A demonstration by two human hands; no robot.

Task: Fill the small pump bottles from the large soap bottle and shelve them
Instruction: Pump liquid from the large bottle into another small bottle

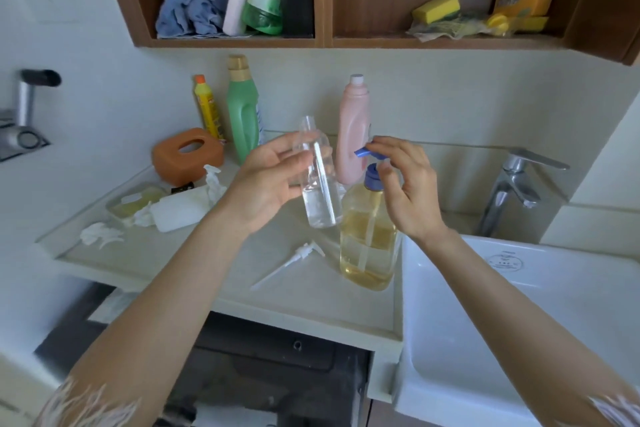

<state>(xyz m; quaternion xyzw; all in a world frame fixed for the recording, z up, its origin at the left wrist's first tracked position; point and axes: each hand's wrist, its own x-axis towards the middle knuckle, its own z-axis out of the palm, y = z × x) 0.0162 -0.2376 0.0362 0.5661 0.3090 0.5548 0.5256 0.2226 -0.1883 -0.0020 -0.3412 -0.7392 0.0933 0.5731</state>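
Small bottle (318, 180) blurred, neck partly behind left hand (273, 180) gripping it. Right hand (403, 184) fingers pinch large soap bottle's (369, 239) blue pump (369, 153).

You get soft, even daylight here; the wall and the sink (519, 305) read bright, close to washed out at right. Shadows on the counter (311, 302) are faint. The space under the counter is dark, and the shelf (322, 42) interiors are dimmer than the wall. The wide lens bends the shelf and the counter edge toward the corners. Your forearms smear at the near edge, and your left hand (266, 180) is slightly motion-blurred. The clear bottle (318, 184) catches pale highlights.
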